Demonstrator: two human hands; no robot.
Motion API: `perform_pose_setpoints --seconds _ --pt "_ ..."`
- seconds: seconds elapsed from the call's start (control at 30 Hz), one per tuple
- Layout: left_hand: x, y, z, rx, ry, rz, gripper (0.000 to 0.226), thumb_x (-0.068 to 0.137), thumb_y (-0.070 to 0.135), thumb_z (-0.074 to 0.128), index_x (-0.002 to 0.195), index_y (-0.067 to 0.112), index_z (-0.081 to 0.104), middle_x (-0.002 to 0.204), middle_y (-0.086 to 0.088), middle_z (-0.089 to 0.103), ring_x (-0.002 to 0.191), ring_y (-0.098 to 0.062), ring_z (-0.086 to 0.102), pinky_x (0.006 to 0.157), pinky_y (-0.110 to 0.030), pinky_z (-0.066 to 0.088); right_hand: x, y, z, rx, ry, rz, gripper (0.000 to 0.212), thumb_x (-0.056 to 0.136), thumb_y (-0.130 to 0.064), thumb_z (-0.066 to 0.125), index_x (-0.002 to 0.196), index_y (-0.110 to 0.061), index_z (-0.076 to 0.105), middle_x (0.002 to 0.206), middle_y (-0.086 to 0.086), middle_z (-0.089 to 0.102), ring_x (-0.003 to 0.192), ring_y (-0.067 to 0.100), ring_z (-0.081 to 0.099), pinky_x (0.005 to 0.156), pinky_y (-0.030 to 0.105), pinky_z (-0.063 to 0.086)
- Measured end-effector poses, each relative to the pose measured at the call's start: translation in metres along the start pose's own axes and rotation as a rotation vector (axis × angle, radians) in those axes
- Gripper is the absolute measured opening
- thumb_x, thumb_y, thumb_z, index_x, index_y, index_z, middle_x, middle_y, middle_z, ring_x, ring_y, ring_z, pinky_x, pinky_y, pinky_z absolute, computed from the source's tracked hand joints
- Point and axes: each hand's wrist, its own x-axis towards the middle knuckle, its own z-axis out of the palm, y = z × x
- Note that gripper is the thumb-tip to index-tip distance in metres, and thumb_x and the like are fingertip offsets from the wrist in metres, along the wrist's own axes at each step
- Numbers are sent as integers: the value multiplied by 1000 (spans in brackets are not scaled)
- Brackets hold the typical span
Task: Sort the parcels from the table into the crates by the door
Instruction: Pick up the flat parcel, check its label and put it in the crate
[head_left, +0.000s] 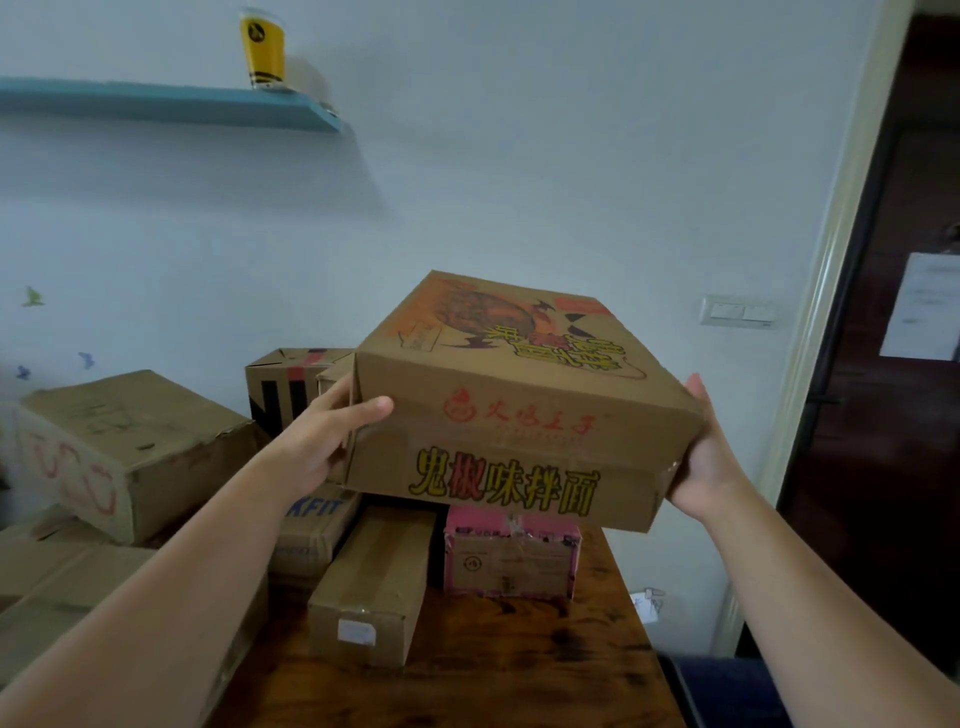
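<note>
A large brown noodle carton (511, 410) with red and yellow print is lifted above the wooden table (493, 670), tilted toward me. My left hand (324, 439) grips its left end, thumb on the front face. My right hand (704, 457) grips the right end from the side and below. Under the carton, on the table, lie a pink-taped parcel (511, 558) and a long plain brown parcel (371, 582). No crate is in view.
More cartons crowd the table's left: a big one with red scribbles (124, 452), a black-striped box (285, 384), a box with blue lettering (311, 530). A blue shelf (171, 101) carries a yellow glass (262, 47). A dark door (893, 364) is at right.
</note>
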Motion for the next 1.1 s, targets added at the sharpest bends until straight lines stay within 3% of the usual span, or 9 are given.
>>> perform_pose_setpoints --seconds 0.17,0.3,0.37,0.47,0.57,0.83,0.97,1.03,1.1 --pt "4 -1 6 -96 155 34 59 54 54 71 110 39 58 101 1 71 90 -22 68 63 -40 56 -7 2 9 -77 -102 -116 62 70 -78 39 103 -39 73 107 -2 73 98 17 69 67 34 58" --pt "5 0 8 -123 200 57 59 53 55 71 108 34 59 93 1 74 83 -20 71 56 -36 56 -9 8 9 -167 -148 -150 98 40 -71 80 125 -29 58 116 3 69 105 22 66 70 39 58" --pt "4 1 10 -135 182 88 49 59 51 70 105 35 60 92 3 74 83 -19 71 56 -34 56 -8 11 8 -191 -104 -183 91 42 -55 87 123 -32 53 111 0 69 101 22 66 66 37 58" --pt "3 2 11 -144 143 143 38 72 42 72 107 30 60 95 2 72 85 -17 70 59 -33 57 -8 11 7 -146 -15 -284 45 70 -31 72 112 -31 55 103 -1 69 95 21 65 65 35 56" --pt "3 6 12 -93 63 170 41 72 34 63 112 26 59 100 0 71 90 -17 68 64 -33 56 -9 8 2 -108 15 -335 32 77 -30 58 108 -31 58 100 -3 70 93 19 66 73 38 54" --pt "13 7 32 -168 -81 184 35 79 36 53 113 26 59 97 1 72 86 -15 69 66 -29 56 -19 1 -9 -115 57 -342 55 63 -49 69 113 -32 57 106 -2 69 98 18 66 74 36 55" --pt "14 7 45 -135 -144 205 43 82 36 49 122 23 55 107 -2 70 98 -22 65 76 -36 56 -29 -6 -25 -86 91 -350 47 77 -41 60 122 -27 55 109 -1 70 99 17 67 70 29 56" --pt "12 7 53 -134 -166 215 54 79 38 55 128 17 50 111 -5 67 105 -25 60 85 -39 51 -35 -17 -31 -100 91 -360 54 81 -40 56 132 -22 51 114 1 68 103 18 65 74 30 55" --pt "8 8 59 -90 -237 199 87 63 50 76 134 13 43 116 -5 63 108 -24 57 89 -35 48 -45 -27 -36 -126 59 -380 54 88 -45 48 135 -19 49 120 4 65 110 21 62 82 35 53"
